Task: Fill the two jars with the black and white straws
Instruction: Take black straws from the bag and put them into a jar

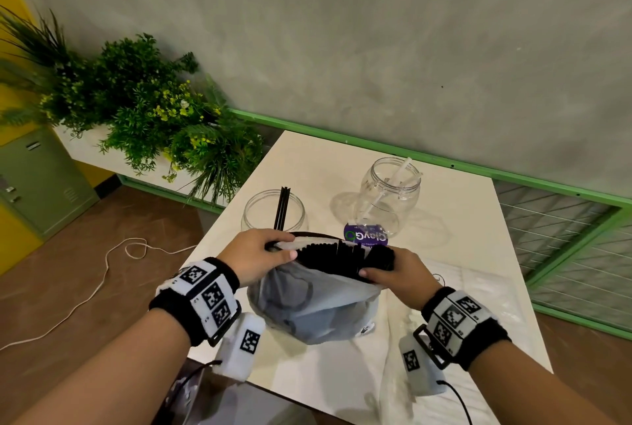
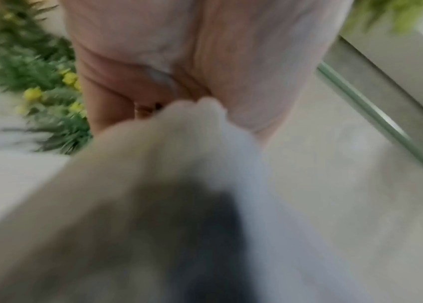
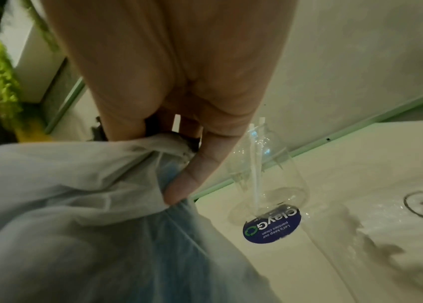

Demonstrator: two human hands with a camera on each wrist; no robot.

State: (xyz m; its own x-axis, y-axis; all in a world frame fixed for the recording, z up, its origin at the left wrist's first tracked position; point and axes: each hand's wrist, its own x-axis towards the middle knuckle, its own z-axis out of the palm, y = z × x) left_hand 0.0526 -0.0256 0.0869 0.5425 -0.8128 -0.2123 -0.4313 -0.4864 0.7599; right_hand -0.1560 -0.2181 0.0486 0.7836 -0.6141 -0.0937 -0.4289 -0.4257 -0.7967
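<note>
The white square-topped desk (image 1: 444, 219) stands with its far edge close to a green metal rail (image 1: 410, 154) along the grey plastered wall (image 1: 376, 31); its left edge drops off to brown floor (image 1: 85, 236), where a white cable (image 1: 102, 274) trails. A bank of green artificial plants with yellow flowers (image 1: 143, 106) fills the corner to the left, just beyond the desk's far-left corner. To the right of the desk runs a green-framed wire mesh panel (image 1: 564, 253).

On the desk, two clear round plastic jars stand side by side towards the far half. The left jar (image 1: 273, 209) holds a few thin black straws (image 1: 283, 207) leaning upright; the right jar (image 1: 390, 195) holds a white straw (image 1: 393, 181) leaning at a slant. A round purple sticker (image 1: 366, 236) lies just in front of the right jar. Crumpled clear plastic sheeting (image 1: 461, 287) covers the near right of the desk.

In front of the jars sits a translucent grey-white plastic bag (image 1: 314, 305) full of black straws (image 1: 338, 255), their ends showing at its mouth. The left hand (image 1: 260, 257) pinches the bag's left rim, and the right hand (image 1: 393, 274) grips the right rim with thumb and fingers curled round the plastic, so the mouth is spread between them.
</note>
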